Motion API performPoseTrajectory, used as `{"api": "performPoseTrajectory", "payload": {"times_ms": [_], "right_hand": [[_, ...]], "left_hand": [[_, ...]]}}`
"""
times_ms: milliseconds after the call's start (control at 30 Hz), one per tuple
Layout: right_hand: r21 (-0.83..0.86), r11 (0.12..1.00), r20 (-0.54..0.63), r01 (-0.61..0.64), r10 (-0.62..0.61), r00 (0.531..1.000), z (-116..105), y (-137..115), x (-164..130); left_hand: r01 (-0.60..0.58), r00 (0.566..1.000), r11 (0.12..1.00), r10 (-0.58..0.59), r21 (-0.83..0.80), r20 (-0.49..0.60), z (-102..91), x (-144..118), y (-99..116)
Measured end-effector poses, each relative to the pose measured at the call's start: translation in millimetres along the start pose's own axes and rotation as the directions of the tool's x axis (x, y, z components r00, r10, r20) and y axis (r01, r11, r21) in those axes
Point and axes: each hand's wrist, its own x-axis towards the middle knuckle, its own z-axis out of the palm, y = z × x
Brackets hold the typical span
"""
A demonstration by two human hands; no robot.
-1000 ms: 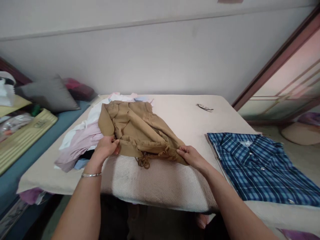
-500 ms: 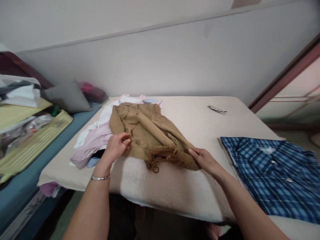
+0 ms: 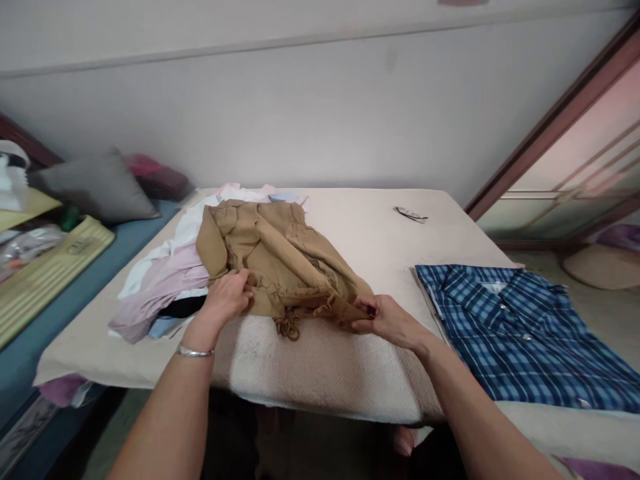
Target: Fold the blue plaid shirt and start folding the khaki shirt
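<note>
On the pale cloth (image 3: 325,373) lies a rumpled brown garment (image 3: 277,250), right grip (image 3: 391,321) pinching it, left grip (image 3: 227,295) unclear.

No text legible; white label (image 3: 494,287) in plaid shirt (image 3: 530,360) too small

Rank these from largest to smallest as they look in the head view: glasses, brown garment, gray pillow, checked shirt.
1. Checked shirt and brown garment: unsure which; the shirt reaches the picture's right edge and part lies nearer the camera.
2. Gray pillow
3. Glasses
</note>
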Motion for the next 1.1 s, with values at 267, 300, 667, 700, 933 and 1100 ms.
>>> {"api": "performPoseTrajectory", "payload": {"times_ms": [267, 300, 667, 700, 933, 1100], "right_hand": [[-0.078, 0.996, -0.035, 0.036, -0.039, 0.999, -6, 2, 0], [-0.082, 0.996, -0.042, 0.045, -0.049, 0.998, -6, 1, -1], [-0.071, 0.996, -0.179, 0.047, -0.059, 0.982, -5, -4, -8], [-0.099, 0.993, -0.18, 0.068, -0.085, 0.98, -5, -4, -7], [-0.202, 0.977, -0.087, 0.074, -0.093, 0.992, 12, -1, -31], [-0.288, 0.949, -0.285, 0.13, -0.214, 0.934, 33, -19, -87]], "left_hand": [[0.021, 0.999, 0.999, -0.02, -0.03, 0.04, -3.5, 2, 2], [0.018, 0.999, 0.999, -0.016, -0.05, 0.038, -4.8, 2, 2], [-0.027, 1.0, 0.965, 0.024, -0.261, -0.017, 3.9, 7, -8], [-0.033, 0.999, 0.96, 0.028, -0.279, -0.022, 5.3, 7, -9], [-0.003, 0.987, 0.953, -0.046, -0.304, -0.153, 5.8, -39, 15], [0.024, 0.953, 0.941, -0.123, -0.337, -0.276, 11.4, -129, 20]]}}
